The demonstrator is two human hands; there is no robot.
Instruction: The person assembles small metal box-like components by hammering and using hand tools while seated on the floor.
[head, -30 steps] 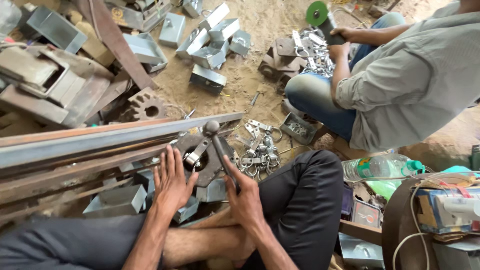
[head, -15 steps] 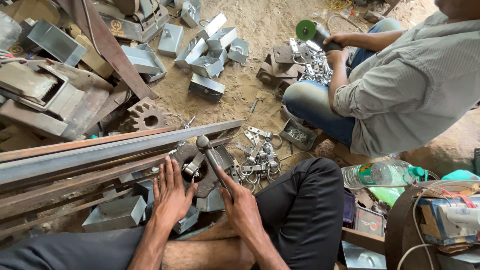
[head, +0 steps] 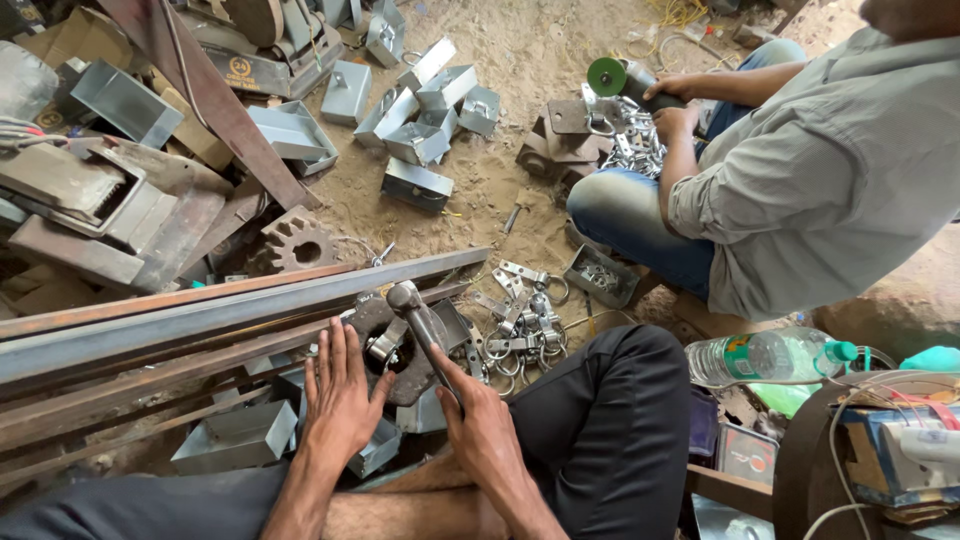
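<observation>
A long steel angle bar [head: 230,310] lies across the sandy ground at the left. The left hand [head: 340,400] rests flat, fingers spread and released, beside a small metal clasp [head: 383,345] on a dark steel block [head: 405,375]. The right hand [head: 480,425] is clenched around the hammer [head: 420,325] handle, its head just above the block. A heap of metal latches [head: 520,325] lies beside it. At the far right, another person's hands grip an angle grinder [head: 625,80].

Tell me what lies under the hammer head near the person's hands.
Under the hammer head sits a small shiny metal fitting on a thick dark steel plate. The left hand steadies the piece; the right hand holds the handle. Whatever is beneath the plate is hidden.
</observation>
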